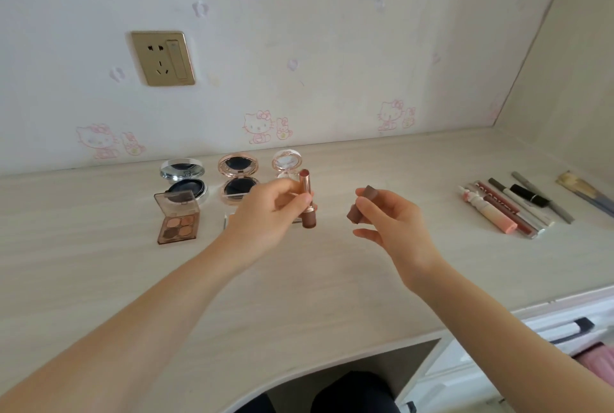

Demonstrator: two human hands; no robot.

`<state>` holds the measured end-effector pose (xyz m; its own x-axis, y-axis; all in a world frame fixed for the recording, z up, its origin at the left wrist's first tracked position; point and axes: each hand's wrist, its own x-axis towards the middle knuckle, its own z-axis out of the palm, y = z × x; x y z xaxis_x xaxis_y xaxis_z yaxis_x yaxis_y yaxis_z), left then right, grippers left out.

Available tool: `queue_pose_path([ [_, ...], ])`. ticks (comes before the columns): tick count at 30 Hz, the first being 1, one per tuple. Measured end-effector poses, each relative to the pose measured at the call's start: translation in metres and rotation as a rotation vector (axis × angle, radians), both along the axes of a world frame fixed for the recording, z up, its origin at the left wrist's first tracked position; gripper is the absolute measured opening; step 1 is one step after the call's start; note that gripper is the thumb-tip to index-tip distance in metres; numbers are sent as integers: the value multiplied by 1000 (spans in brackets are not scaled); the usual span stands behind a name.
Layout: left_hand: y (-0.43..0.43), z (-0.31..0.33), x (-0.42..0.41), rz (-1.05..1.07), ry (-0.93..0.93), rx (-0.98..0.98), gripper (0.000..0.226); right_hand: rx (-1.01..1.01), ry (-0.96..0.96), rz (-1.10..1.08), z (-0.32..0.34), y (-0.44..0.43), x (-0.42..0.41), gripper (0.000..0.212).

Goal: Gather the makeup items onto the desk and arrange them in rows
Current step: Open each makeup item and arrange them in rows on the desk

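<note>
Holding an uncapped lipstick in curled fingers, the left hand is raised over the middle of the tabletop. The lipstick's long axis runs nearly straight up the frame, with the pink bullet at the top and the brown base at the bottom. Just right of it but apart from it, the right hand pinches the brown cap between thumb and fingertips. The cap's axis slants from upper right to lower left, and I cannot tell which end is the open one. Behind the left hand, toward the wall, three opened compacts stand in a line: a silver compact, a rose-gold compact and a small pink compact. An open eyeshadow palette lies in front of the silver one. Far right, a row of tubes and pencils lies side by side, their axes slanting from upper left to lower right. Bare tabletop spreads between the hands and that row, and across the whole near half below the forearms. The front edge curves inward at the bottom centre, and the back edge meets the wall, where a socket sits at upper left.
</note>
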<state>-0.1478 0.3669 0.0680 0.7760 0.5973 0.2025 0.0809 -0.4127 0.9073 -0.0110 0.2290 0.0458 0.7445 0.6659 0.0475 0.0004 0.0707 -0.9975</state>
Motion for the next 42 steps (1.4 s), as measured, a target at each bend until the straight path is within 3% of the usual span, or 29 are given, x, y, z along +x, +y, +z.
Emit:
queue_pose_path([
  [6, 21, 17, 55, 81, 152, 299, 7, -52, -37, -26, 1, 19, 38, 20],
  [8, 30, 16, 75, 118, 198, 336, 11, -66, -66, -17, 1, 29, 48, 14],
  [11, 42, 9, 101, 174, 247, 354, 9, -128, -157, -33, -5, 46, 63, 6],
  [20, 48, -5, 140, 337, 331, 383, 10, -302, -485, -54, -16, 89, 96, 9],
  [42, 72, -19, 147, 384, 414, 399, 9, -375, -617, -12, -29, 125, 104, 27],
])
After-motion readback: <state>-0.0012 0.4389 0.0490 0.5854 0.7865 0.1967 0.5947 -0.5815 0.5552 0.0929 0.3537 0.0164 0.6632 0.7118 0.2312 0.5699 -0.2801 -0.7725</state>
